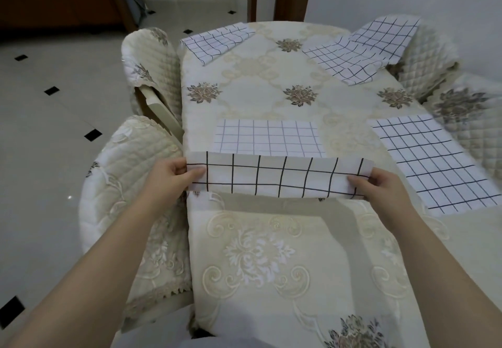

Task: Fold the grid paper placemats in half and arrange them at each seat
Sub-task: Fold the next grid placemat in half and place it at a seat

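Observation:
I hold a white placemat with a black grid [279, 175] lifted above the near part of the table. My left hand [171, 177] pinches its left end and my right hand [380, 187] pinches its right end. Only a narrow band of the mat faces me. Just beyond it a placemat with a pale grid [267, 138] lies flat on the tablecloth. Another black-grid placemat [434, 160] lies at the right edge. A folded one [217, 41] sits at the far left corner, and a bent one [361, 51] rests at the far right, partly against a chair.
The table [271, 81] wears a cream floral cloth that hangs down towards me. Quilted chairs stand at the left [152, 56] [130, 168] and at the right [434, 56]. White tiled floor with small black diamonds lies to the left.

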